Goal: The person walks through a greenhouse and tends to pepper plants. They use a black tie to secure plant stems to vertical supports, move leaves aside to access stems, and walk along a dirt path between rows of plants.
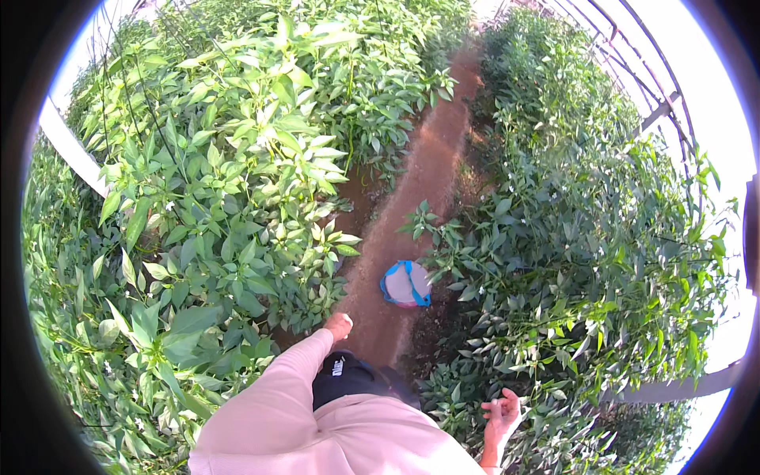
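Over the left edge of the dirt path, close to the leafy pepper plants (237, 261), my left hand (338, 326) has its fingers curled in. Nothing shows in it. My right hand (503, 409) is raised beside the darker plants (552, 249) on the right, its fingers bent and apart, with nothing held. Ahead of my feet, a round pale container (399, 286) with bright blue trim and a blue strap (417, 285) across its top stands on the path. Neither hand touches it.
A narrow brown dirt path (430, 154) runs forward between two dense plant rows. Branches (436, 228) from the right row lean over it. Thin strings (139, 89) hang among the left plants. Curved frame tubes (653, 65) and a pale beam (671, 389) are on the right.
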Available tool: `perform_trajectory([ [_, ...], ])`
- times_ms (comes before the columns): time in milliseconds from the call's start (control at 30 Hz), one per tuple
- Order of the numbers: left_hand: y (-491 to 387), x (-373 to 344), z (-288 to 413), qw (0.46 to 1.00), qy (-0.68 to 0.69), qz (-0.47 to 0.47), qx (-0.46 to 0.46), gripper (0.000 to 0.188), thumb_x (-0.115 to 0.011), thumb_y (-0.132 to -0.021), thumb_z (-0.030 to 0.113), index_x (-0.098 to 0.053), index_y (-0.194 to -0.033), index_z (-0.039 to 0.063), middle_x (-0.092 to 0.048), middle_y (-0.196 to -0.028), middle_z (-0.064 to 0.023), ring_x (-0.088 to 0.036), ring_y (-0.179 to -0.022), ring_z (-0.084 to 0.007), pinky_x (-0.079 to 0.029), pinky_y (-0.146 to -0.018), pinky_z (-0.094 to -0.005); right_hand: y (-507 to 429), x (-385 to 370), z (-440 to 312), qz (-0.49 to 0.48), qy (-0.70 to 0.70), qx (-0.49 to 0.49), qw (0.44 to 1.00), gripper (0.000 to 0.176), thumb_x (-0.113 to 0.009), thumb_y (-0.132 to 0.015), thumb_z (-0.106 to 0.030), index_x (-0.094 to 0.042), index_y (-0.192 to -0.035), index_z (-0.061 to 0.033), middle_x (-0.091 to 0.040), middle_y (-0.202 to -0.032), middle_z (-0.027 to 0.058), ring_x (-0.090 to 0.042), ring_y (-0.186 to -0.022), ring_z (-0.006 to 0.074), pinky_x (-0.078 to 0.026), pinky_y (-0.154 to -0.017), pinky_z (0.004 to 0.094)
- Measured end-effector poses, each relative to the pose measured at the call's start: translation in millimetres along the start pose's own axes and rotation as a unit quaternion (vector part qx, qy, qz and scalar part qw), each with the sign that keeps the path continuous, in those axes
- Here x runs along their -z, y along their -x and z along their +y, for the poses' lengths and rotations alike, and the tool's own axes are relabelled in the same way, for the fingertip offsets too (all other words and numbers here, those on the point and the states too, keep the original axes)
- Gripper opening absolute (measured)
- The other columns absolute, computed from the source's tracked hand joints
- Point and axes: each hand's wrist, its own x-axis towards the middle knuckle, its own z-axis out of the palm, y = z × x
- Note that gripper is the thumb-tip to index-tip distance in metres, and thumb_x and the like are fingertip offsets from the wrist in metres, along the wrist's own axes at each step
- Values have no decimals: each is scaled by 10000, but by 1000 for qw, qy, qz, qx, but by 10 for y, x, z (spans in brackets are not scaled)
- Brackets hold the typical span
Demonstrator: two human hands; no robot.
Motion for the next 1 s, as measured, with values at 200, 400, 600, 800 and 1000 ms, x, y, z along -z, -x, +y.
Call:
perform_trajectory([
  [200,513,177,-67,993,86,-66,-52,194,-556,-783,199,-677,-674,94,-641,-600,-48,-630,-566,-175,-493,-559,-323,244,162,409,-11,-22,-105,994,206,-581,-887,-2,-590,-1089,34,-621,-741,40,-662,-639,137,-483,-507,203],
  [400,559,569,441,994,50,-90,-42,103,-596,-803,130,-682,-799,74,-659,-706,-13,-629,-652,-127,-508,-618,-290,-10,-720,489,-114,-54,-201,971,164,-553,-968,-92,-640,-1084,-15,-640,-706,31,-605,-593,108,-465,-514,230],
  [600,-78,1137,1256,977,128,-101,-136,154,-562,-917,128,-669,-1011,69,-665,-904,-22,-632,-765,-133,-504,-664,-280,-1315,-1933,322,-300,50,-100,947,191,-631,-896,-99,-677,-1047,9,-713,-769,70,-644,-648,87,-522,-590,239],
  [800,-638,2028,2339,965,15,-37,-258,175,-596,-866,166,-664,-983,54,-682,-867,-74,-648,-810,-185,-506,-766,-323,-2555,-2863,-289,-258,52,-97,960,201,-639,-887,-60,-639,-1064,36,-685,-853,74,-672,-721,135,-518,-607,238],
  [1000,-1223,2630,3217,942,215,0,-256,172,-593,-883,68,-646,-1045,43,-682,-848,-68,-652,-759,-134,-530,-710,-284,-3354,-3586,-543,-246,96,-48,963,230,-661,-835,-76,-656,-1045,18,-707,-861,108,-688,-768,166,-545,-714,293],
])
